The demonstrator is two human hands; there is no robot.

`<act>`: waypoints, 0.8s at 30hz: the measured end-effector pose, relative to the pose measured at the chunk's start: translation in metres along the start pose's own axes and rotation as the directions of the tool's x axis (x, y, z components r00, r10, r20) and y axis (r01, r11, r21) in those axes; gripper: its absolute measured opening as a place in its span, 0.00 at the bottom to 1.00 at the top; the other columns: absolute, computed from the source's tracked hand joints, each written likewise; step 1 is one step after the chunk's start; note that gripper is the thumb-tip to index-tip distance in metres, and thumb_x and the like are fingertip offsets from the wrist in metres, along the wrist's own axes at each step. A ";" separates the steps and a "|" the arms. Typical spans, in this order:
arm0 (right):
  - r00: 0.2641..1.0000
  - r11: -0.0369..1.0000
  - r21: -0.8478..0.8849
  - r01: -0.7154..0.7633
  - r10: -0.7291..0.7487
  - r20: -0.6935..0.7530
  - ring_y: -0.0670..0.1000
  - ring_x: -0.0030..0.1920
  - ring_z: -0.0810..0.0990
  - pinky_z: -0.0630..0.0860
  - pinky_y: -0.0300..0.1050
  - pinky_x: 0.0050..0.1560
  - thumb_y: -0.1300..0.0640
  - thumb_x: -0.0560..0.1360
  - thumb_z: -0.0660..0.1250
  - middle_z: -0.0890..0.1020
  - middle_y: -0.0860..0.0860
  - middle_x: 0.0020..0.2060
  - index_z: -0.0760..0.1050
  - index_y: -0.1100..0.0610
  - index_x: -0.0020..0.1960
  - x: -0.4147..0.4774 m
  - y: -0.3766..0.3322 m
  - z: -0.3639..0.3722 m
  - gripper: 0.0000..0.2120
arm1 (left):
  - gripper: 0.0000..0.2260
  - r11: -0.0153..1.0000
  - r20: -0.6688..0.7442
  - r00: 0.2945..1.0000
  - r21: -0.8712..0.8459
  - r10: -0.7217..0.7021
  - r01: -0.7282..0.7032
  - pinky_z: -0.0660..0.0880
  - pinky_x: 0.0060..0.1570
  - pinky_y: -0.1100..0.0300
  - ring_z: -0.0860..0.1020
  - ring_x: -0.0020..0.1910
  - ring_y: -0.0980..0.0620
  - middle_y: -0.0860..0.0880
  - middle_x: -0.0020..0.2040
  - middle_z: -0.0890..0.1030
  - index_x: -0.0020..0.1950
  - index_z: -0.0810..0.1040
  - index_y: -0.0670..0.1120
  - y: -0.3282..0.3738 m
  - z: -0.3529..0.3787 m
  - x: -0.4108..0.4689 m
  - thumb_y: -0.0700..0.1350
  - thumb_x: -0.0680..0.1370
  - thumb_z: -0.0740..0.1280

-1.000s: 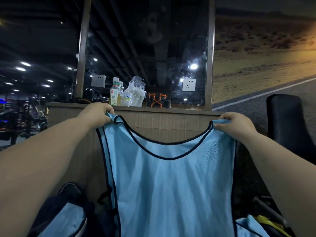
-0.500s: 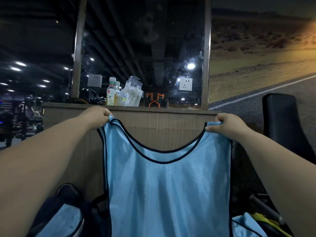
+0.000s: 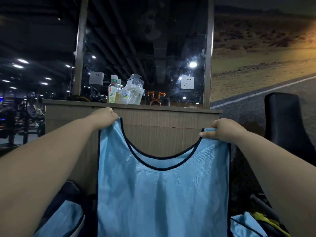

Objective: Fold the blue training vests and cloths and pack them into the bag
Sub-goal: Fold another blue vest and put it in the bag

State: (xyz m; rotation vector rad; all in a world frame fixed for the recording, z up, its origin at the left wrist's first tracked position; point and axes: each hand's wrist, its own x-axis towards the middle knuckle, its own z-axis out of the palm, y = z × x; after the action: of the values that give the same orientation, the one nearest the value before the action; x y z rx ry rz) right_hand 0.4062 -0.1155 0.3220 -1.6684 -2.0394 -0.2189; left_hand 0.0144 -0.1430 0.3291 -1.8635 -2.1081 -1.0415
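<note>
Behind a wooden ledge (image 3: 133,106) with a bottle (image 3: 112,91) stands a mirror (image 3: 143,48). Left hand (image 3: 104,117) and right hand (image 3: 224,130) each pinch a shoulder strap of the vest (image 3: 162,194), holding it spread and hanging before the ledge. More blue cloth (image 3: 65,218) lies lower left.

Both arms stretch forward. The left hand (image 3: 104,117) and right hand (image 3: 224,131) each pinch one shoulder of a light blue mesh vest (image 3: 162,194).
</note>
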 end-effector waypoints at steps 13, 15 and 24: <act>0.992 0.971 0.218 -0.097 0.113 -0.061 0.59 0.70 0.69 0.68 0.50 0.65 0.33 0.75 0.61 0.69 0.57 0.72 0.68 0.62 0.72 -0.002 0.001 -0.008 0.39 | 0.17 0.995 -0.112 0.994 -0.100 -0.009 -0.002 0.66 0.35 0.58 0.73 0.36 0.52 0.49 0.38 0.76 0.47 0.77 0.45 0.012 0.000 -0.004 0.57 0.81 0.61; 0.992 0.949 0.295 -0.106 0.123 -0.039 0.59 0.72 0.67 0.66 0.50 0.67 0.36 0.77 0.61 0.67 0.58 0.73 0.66 0.64 0.73 -0.006 -0.008 -0.012 0.37 | 0.17 0.987 -0.082 0.997 -0.159 0.001 -0.014 0.69 0.41 0.58 0.75 0.41 0.51 0.48 0.41 0.78 0.53 0.79 0.44 0.020 0.003 -0.006 0.57 0.80 0.62; 0.964 0.482 0.840 -0.248 0.210 0.164 0.53 0.42 0.80 0.79 0.46 0.45 0.54 0.70 0.77 0.81 0.56 0.46 0.77 0.61 0.54 0.000 -0.044 -0.003 0.18 | 0.09 0.857 0.088 0.994 -0.515 0.060 -0.006 0.70 0.62 0.53 0.76 0.60 0.48 0.48 0.55 0.81 0.50 0.80 0.49 0.065 0.027 -0.014 0.53 0.77 0.70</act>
State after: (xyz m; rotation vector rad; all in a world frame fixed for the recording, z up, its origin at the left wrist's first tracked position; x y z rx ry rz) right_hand 0.3651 -0.1270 0.3330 -1.2203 -1.4608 0.8259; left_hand 0.0863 -0.1395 0.3275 -2.2059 -1.9683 -1.6701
